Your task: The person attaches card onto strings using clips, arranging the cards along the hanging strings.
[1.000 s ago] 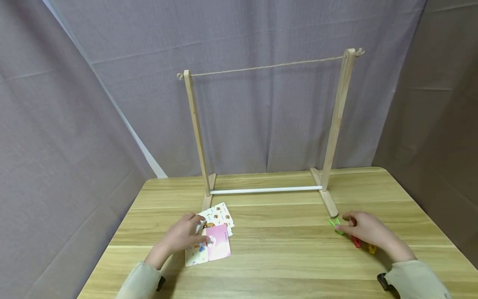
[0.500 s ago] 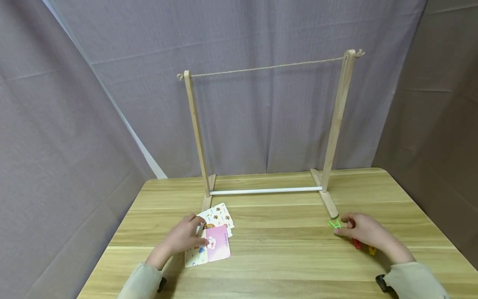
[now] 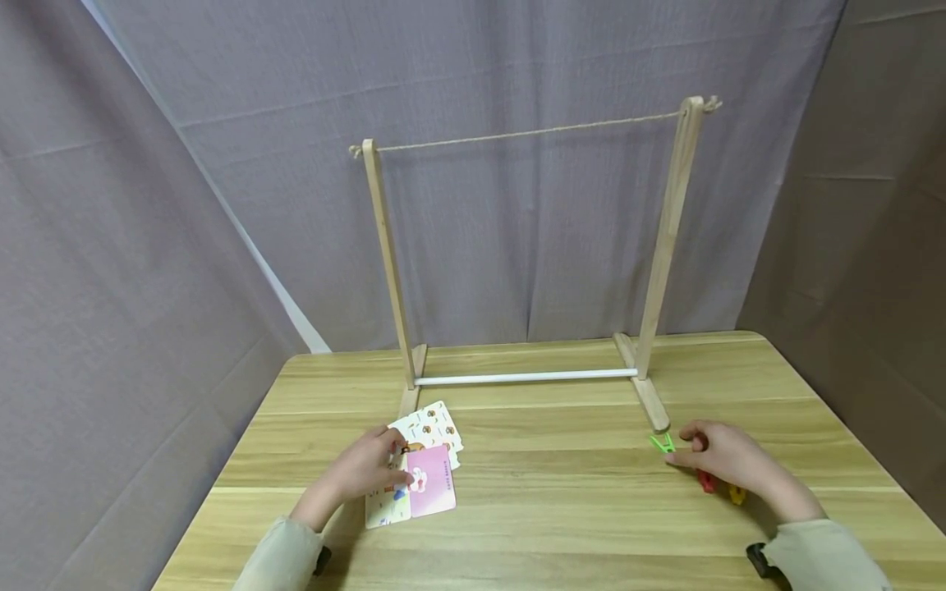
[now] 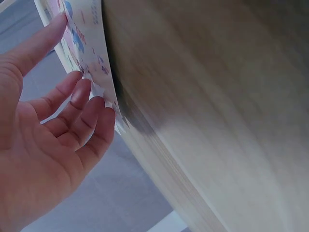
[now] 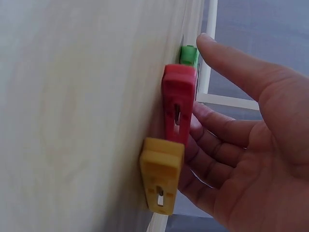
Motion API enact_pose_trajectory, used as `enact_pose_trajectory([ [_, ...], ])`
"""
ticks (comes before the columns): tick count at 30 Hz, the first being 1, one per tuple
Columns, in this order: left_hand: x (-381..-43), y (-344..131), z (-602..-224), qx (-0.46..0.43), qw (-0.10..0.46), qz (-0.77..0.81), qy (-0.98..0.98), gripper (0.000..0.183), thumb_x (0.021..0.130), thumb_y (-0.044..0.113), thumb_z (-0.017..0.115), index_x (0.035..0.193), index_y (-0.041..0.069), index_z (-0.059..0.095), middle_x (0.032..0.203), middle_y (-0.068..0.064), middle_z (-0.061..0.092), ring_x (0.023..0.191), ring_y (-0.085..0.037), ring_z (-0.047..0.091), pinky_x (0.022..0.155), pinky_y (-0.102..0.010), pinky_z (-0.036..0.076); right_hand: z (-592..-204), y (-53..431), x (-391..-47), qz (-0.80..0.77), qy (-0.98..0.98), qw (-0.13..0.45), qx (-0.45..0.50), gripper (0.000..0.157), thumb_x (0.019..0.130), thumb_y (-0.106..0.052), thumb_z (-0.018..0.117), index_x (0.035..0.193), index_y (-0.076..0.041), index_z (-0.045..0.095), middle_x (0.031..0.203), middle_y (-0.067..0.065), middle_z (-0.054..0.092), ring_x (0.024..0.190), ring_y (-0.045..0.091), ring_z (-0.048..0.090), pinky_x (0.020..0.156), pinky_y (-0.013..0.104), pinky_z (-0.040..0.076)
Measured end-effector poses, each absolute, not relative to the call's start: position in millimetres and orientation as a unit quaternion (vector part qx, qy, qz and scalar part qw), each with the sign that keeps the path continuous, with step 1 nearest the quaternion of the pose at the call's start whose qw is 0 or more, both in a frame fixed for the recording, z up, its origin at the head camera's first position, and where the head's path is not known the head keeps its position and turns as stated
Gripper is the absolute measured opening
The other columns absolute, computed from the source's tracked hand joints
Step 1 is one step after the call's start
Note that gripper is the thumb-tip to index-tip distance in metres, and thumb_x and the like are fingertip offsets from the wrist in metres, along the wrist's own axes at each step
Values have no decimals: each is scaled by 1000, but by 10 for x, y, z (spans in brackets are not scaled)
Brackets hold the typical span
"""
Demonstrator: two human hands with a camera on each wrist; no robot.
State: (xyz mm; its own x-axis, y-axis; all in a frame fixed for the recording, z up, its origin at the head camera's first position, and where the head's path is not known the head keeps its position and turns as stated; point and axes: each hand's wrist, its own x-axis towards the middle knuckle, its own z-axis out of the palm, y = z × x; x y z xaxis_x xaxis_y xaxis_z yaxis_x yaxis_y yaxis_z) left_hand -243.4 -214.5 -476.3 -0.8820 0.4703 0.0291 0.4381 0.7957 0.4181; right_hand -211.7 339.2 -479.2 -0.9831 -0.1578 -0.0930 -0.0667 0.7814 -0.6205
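Observation:
My left hand [image 3: 364,465] lies over a small spread of picture cards, thumb and fingers apart. A pink card [image 3: 432,484] is on top, and a white patterned card [image 3: 436,423] shows behind it. In the left wrist view the fingertips touch the edge of a printed card [image 4: 89,43]. On the right, my right hand [image 3: 727,455] hovers beside three clothespins, its thumb tip close by the green clothespin [image 3: 664,444]. The red clothespin [image 5: 178,96] and yellow clothespin [image 5: 161,174] stand nearer the wrist, partly under the hand in the head view. Nothing is between thumb and fingers.
A wooden frame with a left post [image 3: 388,254] and right post [image 3: 668,238] stands at the back of the table [image 3: 547,525]. A rope [image 3: 532,131] is strung between the post tops, and a white bar [image 3: 525,377] joins their feet. Grey curtains hang behind.
My right thumb has drawn back slightly from the green clothespin, which now shows more fully and sits slightly differently. My left hand and the cards have hardly moved.

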Motion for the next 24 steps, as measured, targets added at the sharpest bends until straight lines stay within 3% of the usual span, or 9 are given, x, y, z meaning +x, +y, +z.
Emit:
enact_pose_trajectory([
  [9, -2466, -2133, -4752, 245, 58, 230, 940, 37, 80, 27, 87, 99, 7, 63, 94, 0, 61, 85, -16, 57, 76, -36, 51, -4787, 3419, -2105, -320, 943, 65, -59, 62, 88, -36, 78, 118, 14, 56, 73, 3, 52, 57, 17, 57, 57, 28, 42],
  [17, -2484, -2102, -4740, 235, 76, 238, 939, 36, 79, 24, 88, 96, 7, 61, 93, -1, 60, 84, -16, 54, 76, -39, 49, -4801, 3441, -2102, -304, 949, 55, -60, 60, 86, -40, 80, 113, 10, 59, 73, 2, 53, 59, 16, 52, 55, 28, 39],
  [24, -2489, -2126, -4752, 233, 83, 252, 935, 40, 77, 26, 89, 97, 6, 60, 91, -2, 58, 82, -16, 51, 75, -36, 47, -4807, 3430, -2104, -327, 941, 68, -60, 59, 87, -36, 79, 114, 11, 57, 72, 3, 53, 57, 18, 58, 56, 27, 42],
])
